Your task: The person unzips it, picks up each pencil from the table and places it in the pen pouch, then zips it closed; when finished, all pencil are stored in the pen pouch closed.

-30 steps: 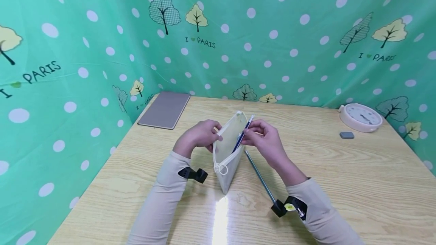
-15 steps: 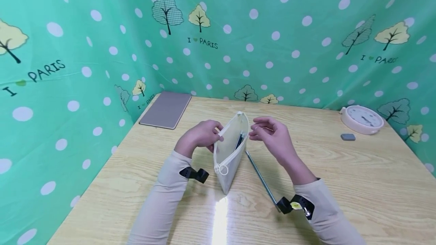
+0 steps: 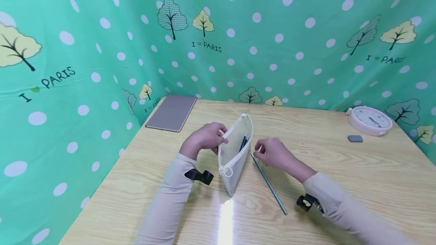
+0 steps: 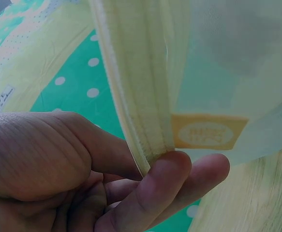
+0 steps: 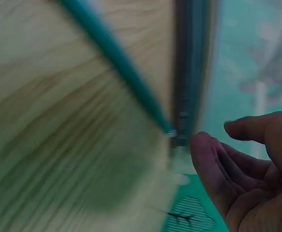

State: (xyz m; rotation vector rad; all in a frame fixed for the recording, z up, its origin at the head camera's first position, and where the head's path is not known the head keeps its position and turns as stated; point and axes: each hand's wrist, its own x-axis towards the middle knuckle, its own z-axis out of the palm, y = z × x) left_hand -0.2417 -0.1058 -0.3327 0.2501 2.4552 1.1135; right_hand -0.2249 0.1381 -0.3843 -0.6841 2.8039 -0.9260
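A white zippered pencil case [image 3: 235, 175] stands upright on the table with its mouth spread wide. My left hand [image 3: 206, 137] pinches its left rim; in the left wrist view, thumb and fingers hold the zipper edge [image 4: 143, 106]. Inside, the ends of dark blue pencils [image 3: 243, 142] lean toward the right wall. On the tabletop to the right lies a teal pencil [image 3: 270, 186]. My right hand [image 3: 274, 153] hovers by its far end, and the right wrist view shows thumb and forefinger apart with nothing between them, near that pencil [image 5: 119, 63].
A grey notebook [image 3: 172, 112] lies at the back left of the wooden table [image 3: 323, 184]. Toward the back right are a pink round clock [image 3: 369, 120] and a small grey eraser [image 3: 355, 138]. A green dotted curtain [image 3: 272, 48] encloses the back and left sides.
The right hand lets go of a blue pencil, which drops into the pencil case, then moves down toward the teal pencil's far end. The left hand keeps its hold on the rim.
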